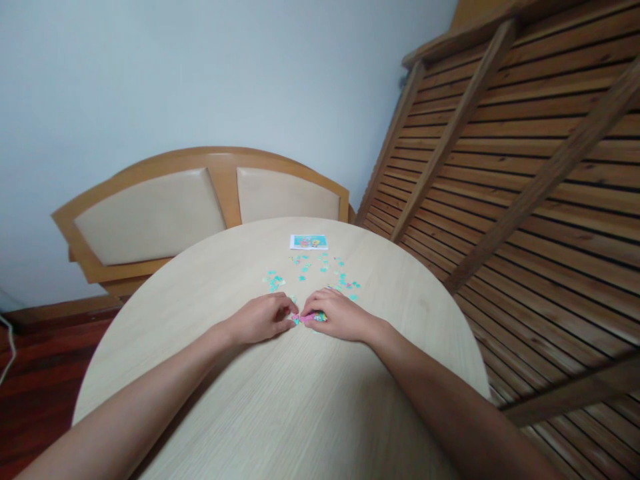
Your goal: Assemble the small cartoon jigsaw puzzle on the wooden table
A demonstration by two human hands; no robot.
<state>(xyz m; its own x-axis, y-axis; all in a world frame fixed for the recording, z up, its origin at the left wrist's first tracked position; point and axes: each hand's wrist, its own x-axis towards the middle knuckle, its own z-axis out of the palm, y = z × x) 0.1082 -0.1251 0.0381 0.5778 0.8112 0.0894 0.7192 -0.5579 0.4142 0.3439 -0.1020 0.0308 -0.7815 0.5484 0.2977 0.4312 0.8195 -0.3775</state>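
My left hand [263,318] and my right hand [336,313] meet at the middle of a round pale wooden table [280,400]. Both have their fingers curled and pinched together on a small cluster of joined jigsaw pieces [306,318], pink and teal, lying on the tabletop between the fingertips. Several loose teal jigsaw pieces [320,273] are scattered just beyond the hands. A small printed picture card [309,241] lies flat further back on the table.
A wooden headboard with two beige padded panels [200,207] leans against the wall behind the table. A slatted wooden bed frame [525,173] stands tilted on the right. Dark red floor [35,387] shows at the left.
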